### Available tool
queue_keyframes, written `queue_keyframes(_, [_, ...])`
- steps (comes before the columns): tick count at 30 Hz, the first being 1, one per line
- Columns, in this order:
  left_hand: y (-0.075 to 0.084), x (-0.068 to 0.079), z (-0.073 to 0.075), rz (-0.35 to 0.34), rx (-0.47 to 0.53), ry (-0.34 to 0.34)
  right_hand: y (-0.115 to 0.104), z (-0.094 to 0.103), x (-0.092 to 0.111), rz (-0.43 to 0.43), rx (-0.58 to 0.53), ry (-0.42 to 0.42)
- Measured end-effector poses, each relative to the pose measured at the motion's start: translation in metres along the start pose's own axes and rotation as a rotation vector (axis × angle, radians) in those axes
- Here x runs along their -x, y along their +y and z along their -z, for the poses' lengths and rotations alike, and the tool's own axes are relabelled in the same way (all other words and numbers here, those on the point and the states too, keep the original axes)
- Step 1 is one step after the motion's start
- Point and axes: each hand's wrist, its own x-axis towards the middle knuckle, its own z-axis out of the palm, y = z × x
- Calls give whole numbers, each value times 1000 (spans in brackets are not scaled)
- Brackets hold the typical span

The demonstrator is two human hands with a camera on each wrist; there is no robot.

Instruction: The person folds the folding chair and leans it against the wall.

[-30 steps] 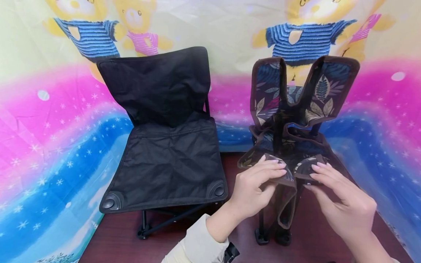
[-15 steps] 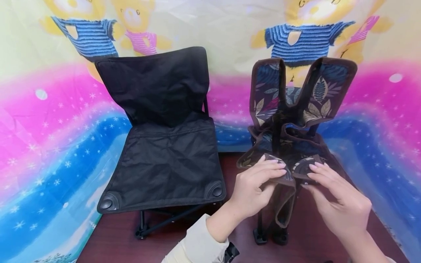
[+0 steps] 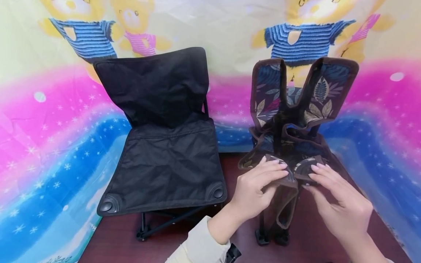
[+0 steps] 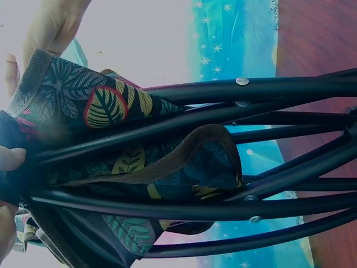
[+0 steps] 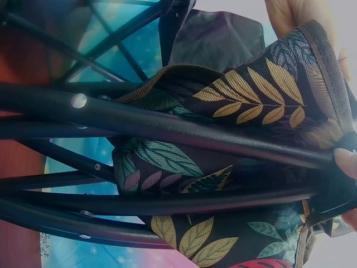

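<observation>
A leaf-patterned folding chair point(image 3: 323, 98) with brown edging stands partly folded on the right in the head view, its backrest bent into a V. My left hand point(image 3: 254, 186) grips the left front corner of its seat, fingers on top and thumb beneath. At the right front corner, my right hand point(image 3: 343, 201) holds on the same way. The two corners are drawn close together, and the seat cloth point(image 3: 287, 208) sags in a fold between them. Both wrist views show the black frame tubes point(image 4: 167, 209) bunched nearly parallel, with the patterned fabric point(image 5: 245, 95) slack around them.
A black folding chair point(image 3: 167, 164) stands opened out to the left, beside my left forearm. Both chairs are on a dark red wooden tabletop point(image 3: 112, 241). Behind and around them hangs a bright cloth point(image 3: 230, 36) printed with bears and snowflakes.
</observation>
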Motion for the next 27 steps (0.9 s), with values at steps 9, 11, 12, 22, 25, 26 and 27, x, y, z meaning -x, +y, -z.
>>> queue_keyframes(9, [-1,2,2,-33,-48,-44,-3,1,3,-52,-26,5])
queue_keyframes(11, [-1,3,3,-44,-61,-75,-1,3,6,-62,-34,-1])
queue_keyframes(12, [-2,3,4,-52,-67,-87,-1,3,7,-64,-39,0])
queue_keyframes(22, [-2,6,6,-32,-31,-82,-1,-2,13,-99,-29,115])
queue_keyframes(25, [-2,11,6,16,-14,-52,-1,-3,17,-126,0,160])
queue_keyframes(26, [-2,13,6,26,-18,-42,-2,-3,18,-136,4,171])
queue_keyframes(27, [-2,15,5,36,-21,-34,-2,-4,19,-141,10,181])
